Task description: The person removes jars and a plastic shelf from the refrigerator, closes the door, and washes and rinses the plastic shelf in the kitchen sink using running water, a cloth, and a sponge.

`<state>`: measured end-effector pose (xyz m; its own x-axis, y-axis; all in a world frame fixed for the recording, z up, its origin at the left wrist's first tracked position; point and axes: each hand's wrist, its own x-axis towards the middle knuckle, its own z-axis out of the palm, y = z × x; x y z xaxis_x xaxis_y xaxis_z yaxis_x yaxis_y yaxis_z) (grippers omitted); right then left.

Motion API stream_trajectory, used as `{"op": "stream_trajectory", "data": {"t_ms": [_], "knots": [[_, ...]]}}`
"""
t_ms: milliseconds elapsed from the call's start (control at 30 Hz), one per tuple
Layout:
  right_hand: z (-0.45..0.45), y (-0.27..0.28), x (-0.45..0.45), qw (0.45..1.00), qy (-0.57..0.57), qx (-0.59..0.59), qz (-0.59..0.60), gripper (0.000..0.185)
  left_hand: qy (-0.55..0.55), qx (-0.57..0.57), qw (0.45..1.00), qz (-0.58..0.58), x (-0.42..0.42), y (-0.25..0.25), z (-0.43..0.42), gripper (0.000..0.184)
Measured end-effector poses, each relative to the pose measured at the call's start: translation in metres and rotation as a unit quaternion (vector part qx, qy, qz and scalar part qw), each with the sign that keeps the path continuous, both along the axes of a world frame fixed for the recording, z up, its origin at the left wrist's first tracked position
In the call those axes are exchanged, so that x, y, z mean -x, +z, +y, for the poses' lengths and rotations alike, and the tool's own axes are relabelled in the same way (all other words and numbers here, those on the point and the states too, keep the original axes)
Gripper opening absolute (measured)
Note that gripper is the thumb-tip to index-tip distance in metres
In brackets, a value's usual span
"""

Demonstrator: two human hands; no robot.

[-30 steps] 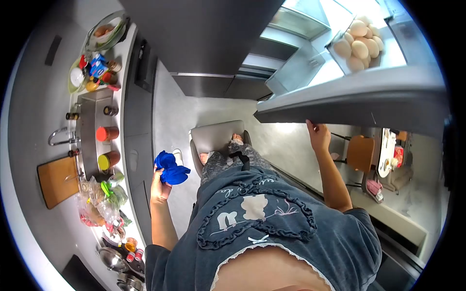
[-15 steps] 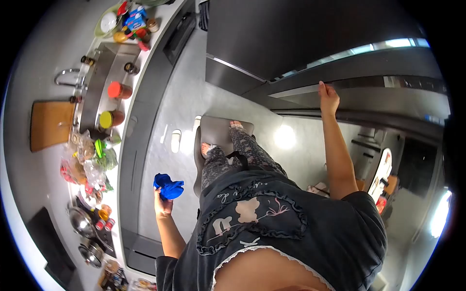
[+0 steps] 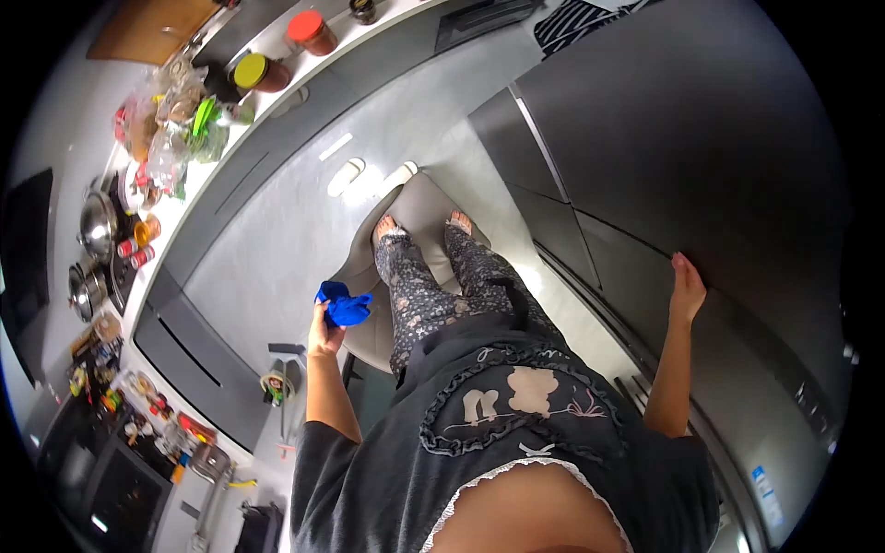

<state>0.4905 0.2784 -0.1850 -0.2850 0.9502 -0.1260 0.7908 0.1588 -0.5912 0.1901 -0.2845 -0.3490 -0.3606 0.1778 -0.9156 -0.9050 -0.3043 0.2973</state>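
Shirt (image 3: 521, 433): dark, with a pale printed figure, nearest to me; I look down past it.
Left hand (image 3: 324, 334): on the left, raised beside the body, fingers and thumb grasping the cloth.
Cloth (image 3: 347, 307): blue, bunched up in the left hand, in front of the chair's left edge as I see it.
Right hand (image 3: 687, 293): well out to the right, fingertips at the fridge seam; I see them meet the dark front, but cannot tell whether they hook an edge or only press.
Trousers (image 3: 419, 290): dark and patterned, running down to two bare feet (image 3: 386, 227).
Chair (image 3: 420, 198): grey; both feet stand on its seat.
Pots (image 3: 98, 227): shiny metal, at the left on the counter (image 3: 205, 177).
Bags (image 3: 171, 152): clear plastic, farther along the same counter.
Slippers (image 3: 347, 177): a pale pair on the floor, just beyond the chair.
Fridge (image 3: 682, 138): dark, filling the right side, its fronts looking closed.
Jars (image 3: 263, 74): one yellow-lidded, one red-lidded, near each other on the counter's far stretch.
Board (image 3: 147, 28): brown, far left, partly cut off from my view.
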Motion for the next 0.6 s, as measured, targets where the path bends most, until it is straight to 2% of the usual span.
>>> {"op": "stream_trajectory", "data": {"t_ms": [67, 133, 233, 333, 367, 400, 467, 533, 567, 600], "knots": [[0.000, -0.001, 0.007, 0.999, -0.015, -0.003, 0.031, 0.029, 0.019, 0.007, 1.000, -0.011, -0.008, -0.002, 0.011, 0.044], [0.000, -0.005, 0.007, 0.999, -0.024, -0.004, 0.034, 0.026, 0.037, -0.031, 0.999, -0.012, -0.014, -0.019, 0.010, 0.046], [0.002, -0.010, 0.014, 0.999, 0.043, 0.005, -0.017, 0.025, 0.062, -0.062, 0.996, -0.006, -0.016, -0.034, 0.015, 0.046], [-0.001, -0.010, 0.050, 0.990, 0.124, -0.002, -0.070, 0.023, 0.058, -0.031, 0.998, 0.001, -0.007, -0.041, 0.021, 0.046], [-0.011, -0.008, 0.060, 0.982, 0.160, -0.028, -0.096, 0.024, 0.045, -0.026, 0.998, 0.022, -0.005, -0.047, 0.016, 0.047], [-0.017, -0.003, 0.071, 0.973, 0.183, -0.060, -0.129, 0.025, 0.043, 0.012, 0.999, -0.026, -0.001, -0.050, 0.011, 0.047], [-0.028, 0.008, 0.079, 0.923, 0.258, -0.126, -0.255, 0.028, 0.005, -0.040, 0.999, -0.008, 0.009, -0.058, 0.014, 0.045], [-0.042, 0.021, 0.080, 0.927, 0.241, -0.029, -0.286, 0.028, -0.006, -0.074, 0.997, 0.006, 0.018, -0.073, 0.015, 0.043], [-0.048, 0.019, 0.067, 0.921, 0.226, -0.034, -0.315, 0.028, -0.033, -0.095, 0.995, -0.028, 0.029, -0.072, 0.016, 0.042], [-0.051, 0.018, 0.061, 0.930, 0.220, -0.040, -0.291, 0.028, -0.045, -0.118, 0.991, 0.036, 0.036, -0.065, 0.032, 0.043]]}}
